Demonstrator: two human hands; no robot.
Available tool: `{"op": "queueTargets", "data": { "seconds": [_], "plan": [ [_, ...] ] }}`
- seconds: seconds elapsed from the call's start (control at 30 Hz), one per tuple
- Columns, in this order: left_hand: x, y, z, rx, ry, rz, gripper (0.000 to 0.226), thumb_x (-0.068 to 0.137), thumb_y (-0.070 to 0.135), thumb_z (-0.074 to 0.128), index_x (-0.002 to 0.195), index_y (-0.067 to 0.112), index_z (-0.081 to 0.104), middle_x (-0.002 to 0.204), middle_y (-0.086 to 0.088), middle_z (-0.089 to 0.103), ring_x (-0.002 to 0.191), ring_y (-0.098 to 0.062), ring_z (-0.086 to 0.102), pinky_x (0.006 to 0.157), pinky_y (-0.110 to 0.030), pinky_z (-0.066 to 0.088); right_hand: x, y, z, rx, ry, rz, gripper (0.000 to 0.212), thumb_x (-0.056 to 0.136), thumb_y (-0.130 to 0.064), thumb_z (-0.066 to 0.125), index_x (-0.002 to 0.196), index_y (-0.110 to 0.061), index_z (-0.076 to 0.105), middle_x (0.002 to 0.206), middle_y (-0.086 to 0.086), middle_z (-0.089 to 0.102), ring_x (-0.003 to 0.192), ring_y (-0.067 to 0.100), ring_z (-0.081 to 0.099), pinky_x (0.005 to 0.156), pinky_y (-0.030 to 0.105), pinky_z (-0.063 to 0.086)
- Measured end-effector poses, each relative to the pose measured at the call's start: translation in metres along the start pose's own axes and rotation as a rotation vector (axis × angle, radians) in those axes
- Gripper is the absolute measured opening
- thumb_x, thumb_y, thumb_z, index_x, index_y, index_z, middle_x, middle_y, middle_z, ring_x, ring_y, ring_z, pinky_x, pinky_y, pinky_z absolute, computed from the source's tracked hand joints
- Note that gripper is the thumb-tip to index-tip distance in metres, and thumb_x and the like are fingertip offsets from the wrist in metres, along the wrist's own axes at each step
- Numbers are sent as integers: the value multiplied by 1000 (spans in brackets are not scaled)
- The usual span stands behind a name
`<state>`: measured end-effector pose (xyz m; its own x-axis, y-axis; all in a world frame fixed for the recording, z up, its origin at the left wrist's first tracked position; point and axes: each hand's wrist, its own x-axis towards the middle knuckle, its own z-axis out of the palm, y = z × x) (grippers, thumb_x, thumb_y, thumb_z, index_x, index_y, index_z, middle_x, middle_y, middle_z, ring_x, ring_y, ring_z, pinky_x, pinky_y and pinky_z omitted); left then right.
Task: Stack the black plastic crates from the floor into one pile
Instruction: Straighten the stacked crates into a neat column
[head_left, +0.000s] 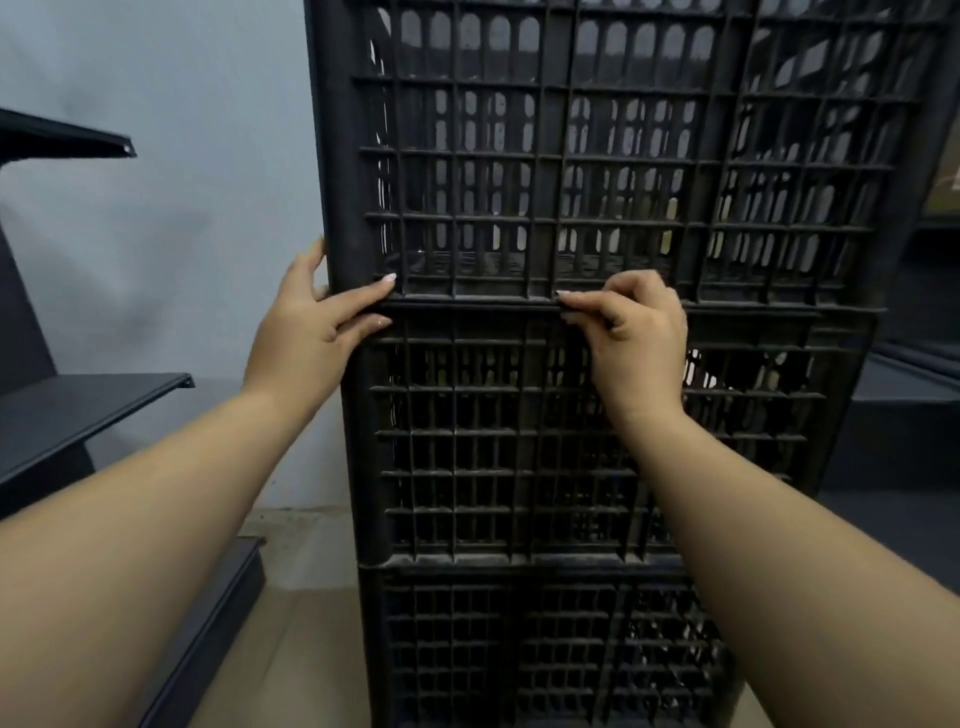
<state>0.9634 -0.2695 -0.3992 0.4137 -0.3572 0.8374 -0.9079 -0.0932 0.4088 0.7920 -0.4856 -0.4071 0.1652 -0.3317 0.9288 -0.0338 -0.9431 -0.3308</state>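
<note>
A pale grey wall (182, 208) fills the back of the room, smooth and evenly lit, with a soft shadow across its lower part. To the left of the wall stands dark metal shelving (78, 415): an upper shelf (67, 137) juts out high up, a wider one sits below it, and a base ledge (218, 613) lies lowest, on the floor. The floor (291, 644) beneath the wall is beige and scuffed where the two meet.
</note>
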Motion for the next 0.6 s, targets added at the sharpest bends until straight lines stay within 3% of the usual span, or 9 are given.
{"op": "queueTargets", "data": {
  "seconds": [0.2,0.27,0.33,0.4,0.47,0.53,0.6],
  "plan": [
    [-14,3,-4,-65,-35,-40,60,84,27,63,138,5,47,130,44,23,112,22,45,98,1,28,-10,-9,-16,7,-61,-23,24,81,-23,70,104,-22,75,98,4,58,94,24,54,86,42,48],
    [-18,7,-2,10,-36,0,56,89,25,62,141,13,44,146,23,24,125,11,41,107,-8,25,-19,-9,-23,-37,-83,-53,35,81,-25,70,115,-19,70,107,6,58,101,24,55,92,41,47],
    [-34,8,3,286,16,35,51,93,27,58,142,24,42,155,-7,18,139,-17,32,113,-27,23,-42,-7,-30,-153,-102,-83,42,81,-29,70,121,-18,64,114,8,56,106,25,53,95,38,44],
    [-65,4,11,501,122,97,45,93,34,55,135,22,44,145,-22,31,130,-35,37,107,-42,32,-84,2,-37,-273,-159,-122,39,81,-32,71,115,-15,65,112,11,57,103,30,54,89,39,44],
    [-108,-4,26,555,134,272,36,92,35,55,119,13,50,128,-22,48,113,-40,46,96,-47,39,-136,22,-44,-377,-292,-177,37,81,-36,72,108,-12,65,108,12,60,99,32,57,83,40,45],
    [-153,-16,44,501,4,448,27,92,33,55,105,10,56,113,-16,54,99,-35,52,83,-46,46,-187,42,-51,-444,-450,-210,38,81,-37,73,107,-11,66,105,11,62,96,33,61,80,40,48],
    [-189,-23,62,421,-191,498,25,89,31,58,96,7,64,101,-12,61,89,-31,58,73,-45,51,-222,55,-56,-473,-549,-191,40,78,-35,76,108,-10,67,104,10,63,93,33,63,78,39,51]
  ]
}}
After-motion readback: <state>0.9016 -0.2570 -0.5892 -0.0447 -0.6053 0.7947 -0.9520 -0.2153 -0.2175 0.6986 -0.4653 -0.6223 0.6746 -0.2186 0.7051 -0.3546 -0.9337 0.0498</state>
